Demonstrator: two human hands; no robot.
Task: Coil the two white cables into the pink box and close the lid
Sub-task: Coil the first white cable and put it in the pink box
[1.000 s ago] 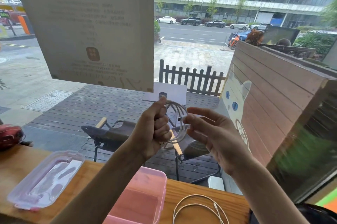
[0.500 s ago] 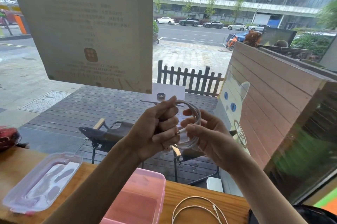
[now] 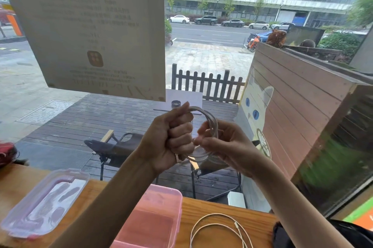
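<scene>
Both hands are raised in front of the window, above the wooden counter. My left hand is a fist clamped on one side of a coiled white cable, with a plug end poking out below the fist. My right hand pinches the coil's other side, its fingers through the loop. The open pink box stands on the counter below my left forearm, which hides part of it. Its clear lid lies flat to the left. A second white cable lies loose on the counter right of the box.
The wooden counter runs along a window. A paper sign hangs on the glass at upper left. A dark object sits at the counter's right end, a red and dark thing at the far left.
The hands have closed together on the coil. My right hand, open-fingered a second ago, now pinches the loops, and the coil looks tighter.
</scene>
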